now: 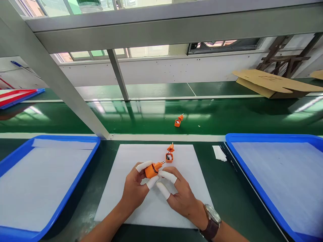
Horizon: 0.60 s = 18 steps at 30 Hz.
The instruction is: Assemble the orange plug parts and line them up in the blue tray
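Note:
An orange plug charger (151, 171) with metal pins on its orange plug head is held between the thumb and index finger of my left hand (136, 186). A dark gap or wire shows between the charger's body and plug head. My right hand (180, 191) is just to the right, its index fingertip at the charger's lower edge and its thumb apart from it; I cannot tell whether it touches. White finger cots cover thumb and index finger on both hands. Just beyond, another orange charger (169, 157) stands opened on the white sheet (136, 153), parts visible inside.
Blue trays lined with white stand left (94, 148) and right (230, 137). Behind a metal rail (166, 137), a third opened orange charger (177, 123) sits on the green conveyor belt (148, 124). A white scrap (219, 153) lies beside the right tray. Flattened cardboard (275, 82) rests at the back right.

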Motion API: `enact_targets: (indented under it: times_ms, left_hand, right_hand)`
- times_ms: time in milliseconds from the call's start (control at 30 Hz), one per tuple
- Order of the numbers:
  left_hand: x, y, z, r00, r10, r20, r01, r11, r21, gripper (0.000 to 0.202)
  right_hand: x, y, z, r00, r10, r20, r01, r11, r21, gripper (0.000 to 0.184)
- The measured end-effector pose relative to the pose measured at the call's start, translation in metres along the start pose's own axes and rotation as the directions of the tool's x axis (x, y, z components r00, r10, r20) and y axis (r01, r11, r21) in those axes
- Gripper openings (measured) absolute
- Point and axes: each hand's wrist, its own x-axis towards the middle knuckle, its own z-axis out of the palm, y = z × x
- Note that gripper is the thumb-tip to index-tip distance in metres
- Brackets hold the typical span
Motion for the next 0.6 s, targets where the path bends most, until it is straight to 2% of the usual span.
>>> enact_targets:
  times_ms: [133,300,367,467,533,600]
  left_hand:
    - [-0.004,-0.002,0.003,0.992,0.122,-0.002,-0.12,0.977,0.174,0.047]
    - [-0.006,-0.007,0.003,0.991,0.132,0.001,-0.13,0.968,0.215,0.043]
    - [-0.004,-0.007,0.003,0.997,0.071,0.0,-0.07,0.981,0.18,0.04]
    - [-0.001,-0.006,0.004,0.994,-0.101,-0.03,0.104,0.99,0.093,0.038]
    - [0.0,-0.006,0.003,0.981,-0.189,-0.052,0.19,0.981,0.034,0.041]
    - [0.0,-0.007,0.001,0.973,-0.225,-0.046,0.226,0.974,0.012,0.044]
  right_hand:
    - [-0.001,0.002,0.004,0.999,0.042,-0.014,-0.041,0.999,0.018,0.048]
    - [0.0,-0.002,0.004,0.997,0.065,0.042,-0.065,0.998,0.005,0.046]
    - [0.002,-0.003,0.002,0.993,0.071,0.092,-0.071,0.997,-0.001,0.046]
    - [0.01,-0.004,-0.006,0.991,0.053,0.119,-0.052,0.999,-0.01,0.041]
    - [0.018,-0.002,-0.017,0.997,0.047,0.058,-0.044,0.998,-0.041,0.035]
    - [0.031,0.006,-0.031,0.995,0.093,-0.027,-0.096,0.987,-0.127,0.03]
